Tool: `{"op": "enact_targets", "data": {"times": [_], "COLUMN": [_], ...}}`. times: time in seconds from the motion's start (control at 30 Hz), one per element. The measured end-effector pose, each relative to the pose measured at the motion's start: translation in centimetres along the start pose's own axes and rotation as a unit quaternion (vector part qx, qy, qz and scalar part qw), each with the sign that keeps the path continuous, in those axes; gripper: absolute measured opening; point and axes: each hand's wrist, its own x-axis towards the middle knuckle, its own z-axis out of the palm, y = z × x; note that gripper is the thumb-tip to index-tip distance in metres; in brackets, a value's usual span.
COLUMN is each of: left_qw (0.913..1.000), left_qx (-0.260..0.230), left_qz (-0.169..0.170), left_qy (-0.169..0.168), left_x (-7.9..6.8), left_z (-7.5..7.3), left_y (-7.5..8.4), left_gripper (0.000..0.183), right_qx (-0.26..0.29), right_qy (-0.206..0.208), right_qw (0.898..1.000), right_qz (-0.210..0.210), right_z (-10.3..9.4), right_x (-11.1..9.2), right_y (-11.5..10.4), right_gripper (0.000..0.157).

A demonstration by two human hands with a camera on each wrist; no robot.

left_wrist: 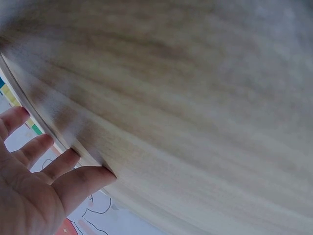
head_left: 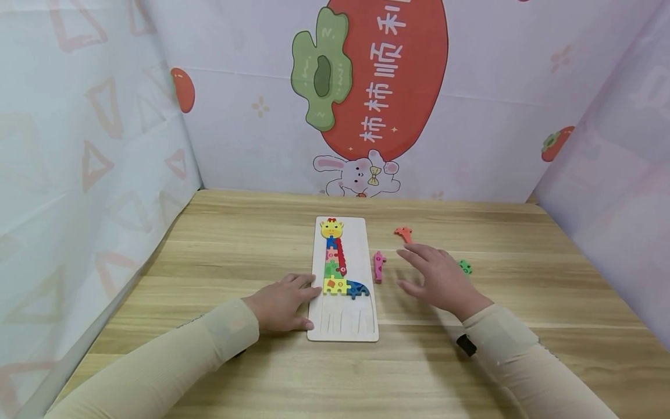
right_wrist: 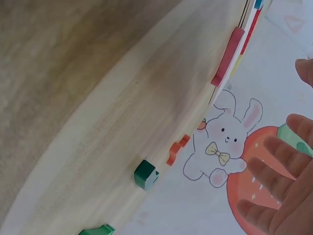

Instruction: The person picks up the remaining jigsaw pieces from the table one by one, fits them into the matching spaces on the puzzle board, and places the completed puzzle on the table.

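A pale wooden puzzle board (head_left: 340, 319) lies on the table, with a giraffe partly filled in. A yellow giraffe head (head_left: 331, 228), a red mane piece (head_left: 341, 256), several coloured neck and body pieces and a dark blue piece (head_left: 358, 288) sit on it. My left hand (head_left: 282, 302) touches the board's left edge with relaxed, spread fingers. To the right of the board, my right hand (head_left: 442, 279) hovers above the table, fingers extended and holding nothing. Nearest to it are a pink puzzle piece (head_left: 379, 267), an orange piece (head_left: 404, 233) and a green piece (head_left: 464, 266).
In the right wrist view, a second green piece (right_wrist: 98, 230) lies at the lower edge, beyond the first green block (right_wrist: 145, 174). The wood-grain table (head_left: 251, 233) is bounded by a printed cloth backdrop (head_left: 251, 134) at the back and cloth sides.
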Motion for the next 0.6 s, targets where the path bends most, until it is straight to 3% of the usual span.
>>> {"op": "enact_targets", "data": {"times": [0.6], "left_qw": [1.0], "left_qx": [0.002], "left_qz": [0.0], "left_qy": [-0.002], "left_x": [0.06], "left_z": [-0.02], "left_y": [-0.04], "left_gripper": [0.071], "right_qx": [0.002], "right_qy": [0.021], "right_qw": [1.0], "right_qz": [-0.012], "right_z": [0.3], "right_x": [-0.28], "right_y": [0.85], "right_gripper": [0.062]}}
